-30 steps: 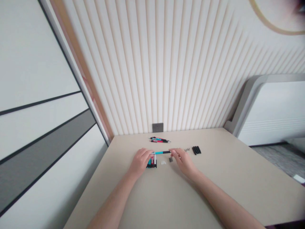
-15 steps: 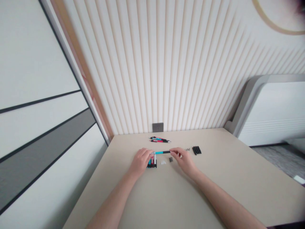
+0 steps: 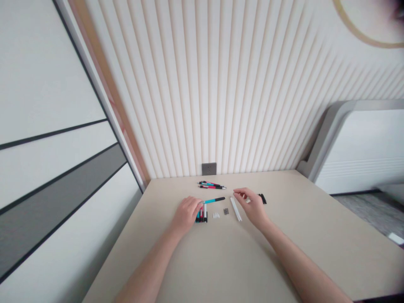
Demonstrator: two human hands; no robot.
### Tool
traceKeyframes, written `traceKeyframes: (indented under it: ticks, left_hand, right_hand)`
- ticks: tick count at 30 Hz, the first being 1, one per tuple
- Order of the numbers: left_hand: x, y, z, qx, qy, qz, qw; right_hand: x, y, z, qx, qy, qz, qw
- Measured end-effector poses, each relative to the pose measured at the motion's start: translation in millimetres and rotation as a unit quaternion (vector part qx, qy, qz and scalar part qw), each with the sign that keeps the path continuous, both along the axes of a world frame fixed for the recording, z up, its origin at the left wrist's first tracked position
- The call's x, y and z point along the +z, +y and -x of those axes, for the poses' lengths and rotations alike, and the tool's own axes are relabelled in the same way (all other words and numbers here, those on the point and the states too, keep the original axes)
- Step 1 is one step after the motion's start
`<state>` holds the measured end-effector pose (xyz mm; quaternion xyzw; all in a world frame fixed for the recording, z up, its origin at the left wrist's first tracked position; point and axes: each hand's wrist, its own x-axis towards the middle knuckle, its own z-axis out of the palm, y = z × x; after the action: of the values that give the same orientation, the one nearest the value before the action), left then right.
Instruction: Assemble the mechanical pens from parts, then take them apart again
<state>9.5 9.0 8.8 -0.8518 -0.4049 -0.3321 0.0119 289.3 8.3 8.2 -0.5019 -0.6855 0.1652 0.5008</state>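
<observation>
My left hand (image 3: 187, 212) is closed around the rear end of a pen (image 3: 212, 200) with a light blue barrel and a black grip, its front pointing right. My right hand (image 3: 251, 205) is just right of the pen's front end, apart from it. Its thumb and fingertips are pinched together; whatever they hold is too small to name. Below those fingertips lie long thin white refills (image 3: 235, 209). Under the left hand, partly covered, is a row of pen barrels (image 3: 202, 213) in blue, red and white with black ends.
Assembled pens (image 3: 211, 184) lie toward the wall. Small white pieces (image 3: 216, 215) and small dark grey parts (image 3: 226, 211) are on the table (image 3: 214, 261) between my hands. Black grips (image 3: 262, 198) show behind my right hand. A wall socket (image 3: 209, 168) sits above the table's back edge.
My right hand has let go of the pen's black grip and moved right and slightly away from me, uncovering the white refills. The left hand still holds the pen, now tilted upward to the right.
</observation>
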Motion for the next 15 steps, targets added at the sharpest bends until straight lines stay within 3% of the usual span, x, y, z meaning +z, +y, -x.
traceKeyframes:
  ticks: [4,8,15]
  left_hand:
    - [-0.6,0.7,0.3,0.005,0.005,0.002,1.0]
    - [-1.5,1.6,1.2,-0.001,0.014,0.008,1.0]
    - [-1.2,2.2,1.1,-0.001,0.009,0.014,1.0]
  right_hand:
    - [5.0,11.5,-36.6,-0.06,-0.103,-0.023,0.993]
    - [-0.1,19.9,-64.2,-0.103,-0.199,0.055,0.973]
    - [-9.2,17.1,-66.3,-0.084,-0.305,0.181,0.931]
